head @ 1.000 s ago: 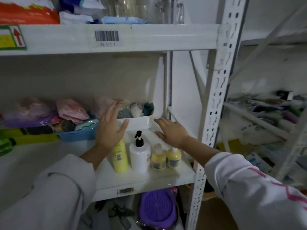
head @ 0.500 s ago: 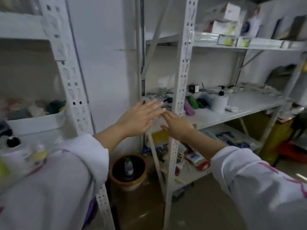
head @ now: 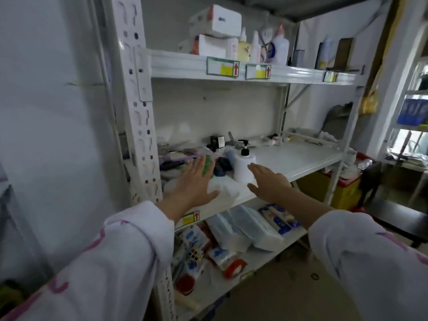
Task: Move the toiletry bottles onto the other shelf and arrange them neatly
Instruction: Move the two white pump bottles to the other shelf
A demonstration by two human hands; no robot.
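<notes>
A white pump bottle (head: 243,166) with a black pump stands on the middle shelf (head: 298,158) of a white metal rack. Just left of it lie a green bottle (head: 207,166) and a dark blue one (head: 220,169). My left hand (head: 196,181) is held flat, fingers apart, in front of the green bottle and holds nothing. My right hand (head: 268,181) is flat and empty too, its fingertips close to the lower right side of the white pump bottle. Both sleeves are white with pink marks. Several more bottles (head: 275,46) stand on the top shelf.
A slotted white upright (head: 139,107) stands close on the left. White boxes (head: 215,31) sit on the top shelf. Small clutter and a black box (head: 217,142) line the back of the middle shelf. The lower shelf holds packets (head: 245,228). A yellow bin (head: 342,193) stands behind the rack.
My view has swung right from the first rack with the yellow and white bottles to this second rack. Both empty hands have come forward to its middle shelf, either side of the white pump bottle.
</notes>
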